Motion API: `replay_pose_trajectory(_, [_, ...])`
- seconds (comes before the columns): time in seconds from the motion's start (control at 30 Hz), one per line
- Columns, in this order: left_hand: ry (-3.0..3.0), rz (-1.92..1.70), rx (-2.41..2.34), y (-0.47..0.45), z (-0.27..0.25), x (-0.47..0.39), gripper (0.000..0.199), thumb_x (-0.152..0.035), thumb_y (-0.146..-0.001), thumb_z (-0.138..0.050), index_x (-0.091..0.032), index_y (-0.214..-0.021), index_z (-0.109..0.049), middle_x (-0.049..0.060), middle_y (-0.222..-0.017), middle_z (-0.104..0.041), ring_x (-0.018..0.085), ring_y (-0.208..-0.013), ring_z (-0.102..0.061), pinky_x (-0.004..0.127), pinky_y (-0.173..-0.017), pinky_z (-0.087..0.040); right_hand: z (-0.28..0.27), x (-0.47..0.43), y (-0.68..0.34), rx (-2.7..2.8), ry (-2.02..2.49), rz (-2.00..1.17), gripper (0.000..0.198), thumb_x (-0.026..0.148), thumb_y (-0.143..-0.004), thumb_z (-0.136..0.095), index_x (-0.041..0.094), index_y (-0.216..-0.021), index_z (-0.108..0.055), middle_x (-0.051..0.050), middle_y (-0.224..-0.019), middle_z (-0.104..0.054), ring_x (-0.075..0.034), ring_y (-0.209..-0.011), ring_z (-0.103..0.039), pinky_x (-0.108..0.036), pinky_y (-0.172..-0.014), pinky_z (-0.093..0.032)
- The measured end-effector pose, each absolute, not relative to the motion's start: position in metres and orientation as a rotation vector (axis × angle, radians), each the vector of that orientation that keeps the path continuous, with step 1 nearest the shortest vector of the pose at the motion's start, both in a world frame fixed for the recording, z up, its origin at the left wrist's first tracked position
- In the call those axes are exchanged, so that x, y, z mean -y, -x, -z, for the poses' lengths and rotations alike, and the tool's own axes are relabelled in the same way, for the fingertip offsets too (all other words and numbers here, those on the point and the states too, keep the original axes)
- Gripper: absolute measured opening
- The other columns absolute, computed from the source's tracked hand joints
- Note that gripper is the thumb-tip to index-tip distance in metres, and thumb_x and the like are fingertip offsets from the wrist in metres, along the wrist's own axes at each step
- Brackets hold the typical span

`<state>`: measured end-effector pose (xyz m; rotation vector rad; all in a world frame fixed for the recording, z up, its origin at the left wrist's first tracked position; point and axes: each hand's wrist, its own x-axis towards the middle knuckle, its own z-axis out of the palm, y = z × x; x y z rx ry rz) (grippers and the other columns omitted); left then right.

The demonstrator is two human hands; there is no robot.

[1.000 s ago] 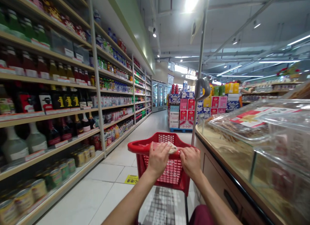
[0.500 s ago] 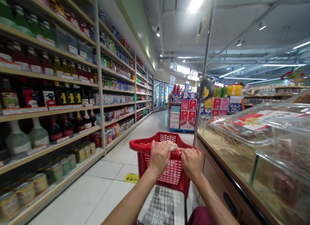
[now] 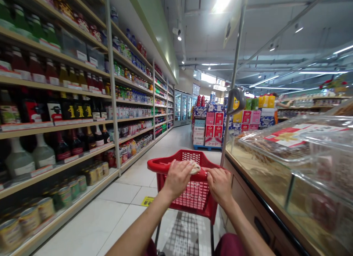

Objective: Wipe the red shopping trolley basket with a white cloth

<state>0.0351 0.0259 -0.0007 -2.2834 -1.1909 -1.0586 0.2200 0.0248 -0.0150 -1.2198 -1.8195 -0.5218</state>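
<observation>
A red plastic shopping cart (image 3: 190,195) with a lattice basket stands in front of me in the aisle. My left hand (image 3: 180,177) is curled over the middle of its red handle, pressing a crumpled whitish cloth (image 3: 196,168) against it. Part of the cloth sticks out beside the fingers; the rest is hidden under them. Further right, my right hand (image 3: 220,182) is wrapped round the handle near its right end.
Shelves of bottles and cans (image 3: 74,116) line the left side. A glass-sided counter (image 3: 275,179) with clear plastic food boxes (image 3: 298,138) runs close along the right. Stacked cartons (image 3: 211,125) stand ahead on a blue pallet. A yellow floor sign (image 3: 147,201) lies left of the cart.
My left hand has slid slightly left along the handle with the cloth, showing more of the cloth. My right hand stays in nearly the same place on the handle.
</observation>
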Motion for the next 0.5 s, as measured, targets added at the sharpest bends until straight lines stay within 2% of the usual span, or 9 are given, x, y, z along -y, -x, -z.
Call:
replay_pose_trajectory(0.07, [2.178,1.111,1.342,-0.014,0.001,-0.032,0.032,-0.022,-0.083,-0.039,-0.025,-0.112,-0.049,0.003,-0.117,-0.055,0.019,-0.107,-0.048,0.049,-0.098,-0.027,0.015,-0.024,-0.221,1.812,1.225,0.517,0.028,0.022,-0.084,-0.035,0.021,-0.082,-0.062,-0.001,-0.073,-0.063,-0.015,-0.073,-0.050,-0.031,-0.076,-0.023])
replay_pose_trajectory(0.17, [2.015,1.225,1.525,-0.011,0.002,-0.036,0.030,-0.021,-0.082,-0.039,-0.020,-0.109,-0.052,0.006,-0.111,-0.058,0.020,-0.103,-0.050,0.045,-0.092,-0.036,0.016,-0.025,-0.219,1.785,1.233,0.513,0.027,0.021,-0.084,-0.035,0.021,-0.081,-0.062,-0.001,-0.072,-0.063,-0.015,-0.073,-0.050,-0.032,-0.077,-0.023])
replay_pose_trajectory(0.37, [2.295,1.146,1.062,-0.061,0.003,-0.025,0.030,-0.022,-0.083,-0.040,-0.024,-0.111,-0.051,0.004,-0.113,-0.056,0.016,-0.104,-0.049,0.034,-0.090,-0.041,0.016,-0.025,-0.221,1.802,1.225,0.521,0.024,0.022,-0.083,-0.037,0.022,-0.084,-0.062,-0.001,-0.072,-0.063,-0.015,-0.072,-0.050,-0.032,-0.076,-0.023])
replay_pose_trajectory(0.5, [2.239,1.108,1.086,-0.016,0.006,-0.033,0.031,-0.023,-0.083,-0.039,-0.024,-0.112,-0.050,0.004,-0.116,-0.055,0.017,-0.105,-0.049,0.036,-0.090,-0.040,0.016,-0.024,-0.224,1.803,1.237,0.519,0.024,0.023,-0.083,-0.038,0.022,-0.083,-0.062,-0.001,-0.073,-0.063,-0.015,-0.073,-0.050,-0.032,-0.077,-0.023])
